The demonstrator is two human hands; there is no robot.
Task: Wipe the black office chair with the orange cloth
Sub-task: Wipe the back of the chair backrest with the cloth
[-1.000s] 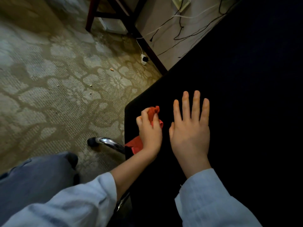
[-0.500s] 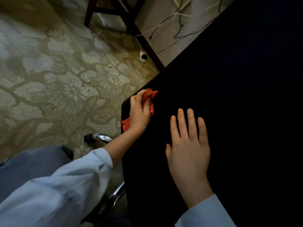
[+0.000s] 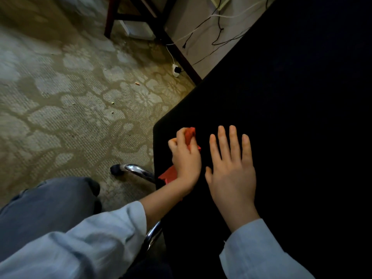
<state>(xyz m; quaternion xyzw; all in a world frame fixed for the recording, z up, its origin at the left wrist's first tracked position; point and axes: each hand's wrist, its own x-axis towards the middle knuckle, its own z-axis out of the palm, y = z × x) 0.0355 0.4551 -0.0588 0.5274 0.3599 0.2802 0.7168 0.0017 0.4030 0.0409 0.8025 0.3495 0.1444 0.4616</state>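
Note:
The black office chair (image 3: 281,117) fills the right half of the head view, its dark fabric surface seen from above. My left hand (image 3: 186,158) presses the bunched orange cloth (image 3: 190,133) onto the fabric near the chair's left corner; cloth shows above the fingers and below the wrist. My right hand (image 3: 231,170) lies flat on the fabric just right of it, fingers spread, holding nothing.
Patterned beige carpet (image 3: 70,101) spreads to the left. A chrome chair leg with a black caster (image 3: 128,170) sticks out under the chair's edge. My knee in blue trousers (image 3: 46,206) is at lower left. Dark wooden furniture legs (image 3: 112,17), wall cables and a white plug (image 3: 176,69) lie beyond.
My left hand drew the cloth back toward me from the chair's far corner, ending beside my right hand. The right hand stayed flat on the fabric.

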